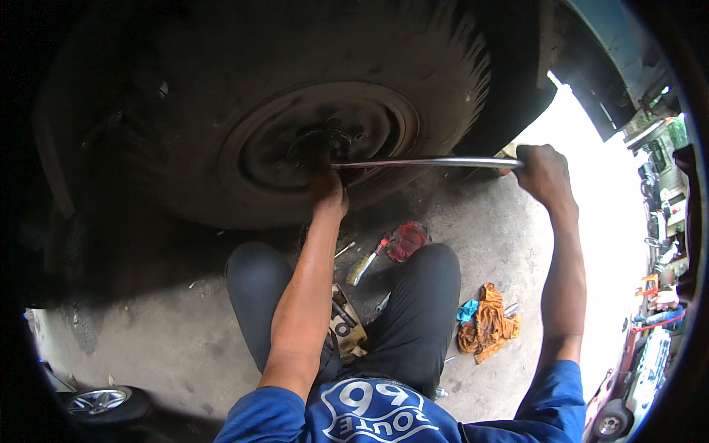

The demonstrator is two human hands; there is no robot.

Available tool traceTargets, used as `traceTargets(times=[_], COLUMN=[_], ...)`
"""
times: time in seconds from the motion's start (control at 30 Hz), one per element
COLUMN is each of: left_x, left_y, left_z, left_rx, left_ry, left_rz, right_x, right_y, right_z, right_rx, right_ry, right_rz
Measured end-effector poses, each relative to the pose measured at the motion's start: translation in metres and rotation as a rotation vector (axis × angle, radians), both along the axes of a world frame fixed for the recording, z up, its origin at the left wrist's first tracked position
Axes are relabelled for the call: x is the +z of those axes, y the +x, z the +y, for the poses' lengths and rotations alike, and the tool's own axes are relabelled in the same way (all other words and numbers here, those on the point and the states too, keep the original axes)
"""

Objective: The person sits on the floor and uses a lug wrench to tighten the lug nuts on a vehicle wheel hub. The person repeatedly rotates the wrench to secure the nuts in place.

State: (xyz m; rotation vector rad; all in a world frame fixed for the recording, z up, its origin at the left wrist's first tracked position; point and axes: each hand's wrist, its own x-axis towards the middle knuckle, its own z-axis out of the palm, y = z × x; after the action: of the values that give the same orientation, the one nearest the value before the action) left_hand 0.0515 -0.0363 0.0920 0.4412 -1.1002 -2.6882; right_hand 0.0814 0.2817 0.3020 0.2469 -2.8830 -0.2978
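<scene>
A large dark tyre (185,177) with a steel rim (255,159) fills the upper part of the head view, its hub (334,136) at the centre. A long, shiny metal wrench bar (436,161) runs sideways from the hub out to the right. My right hand (545,176) is closed around its outer end. At the hub end, my left hand (326,184) is closed about the bar's head; deep shadow hides most of its fingers, and how the head sits on the wheel is hidden too.
Between my knees on the concrete floor lie a wire brush (362,267), a red cloth (408,241) and an open tool case (347,321). Right of my knee is an orange rag (489,325) beside a blue cloth (467,311). A loose wheel (103,404) lies lower left.
</scene>
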Motion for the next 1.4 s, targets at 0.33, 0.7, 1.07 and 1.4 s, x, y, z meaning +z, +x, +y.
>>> traceTargets(times=[0.33,0.7,1.07,1.4], left_x=[0.018,-0.021,-0.013,-0.014], left_y=[0.002,-0.014,-0.002,0.019], left_z=[0.005,0.016,-0.003,-0.005], left_rx=[0.036,0.397,0.425,0.23], left_ry=[0.224,-0.701,-1.63,-1.251], left_rz=[0.066,-0.049,-0.007,-0.033], right_x=[0.091,-0.109,-0.4,-0.319], right_y=[-0.017,-0.09,-0.087,-0.032], right_z=[-0.043,0.037,0.003,0.036], right_rx=[0.143,-0.165,-0.315,0.119], right_ry=[0.299,0.124,-0.361,-0.489], right_rz=[0.092,-0.027,-0.419,-0.404])
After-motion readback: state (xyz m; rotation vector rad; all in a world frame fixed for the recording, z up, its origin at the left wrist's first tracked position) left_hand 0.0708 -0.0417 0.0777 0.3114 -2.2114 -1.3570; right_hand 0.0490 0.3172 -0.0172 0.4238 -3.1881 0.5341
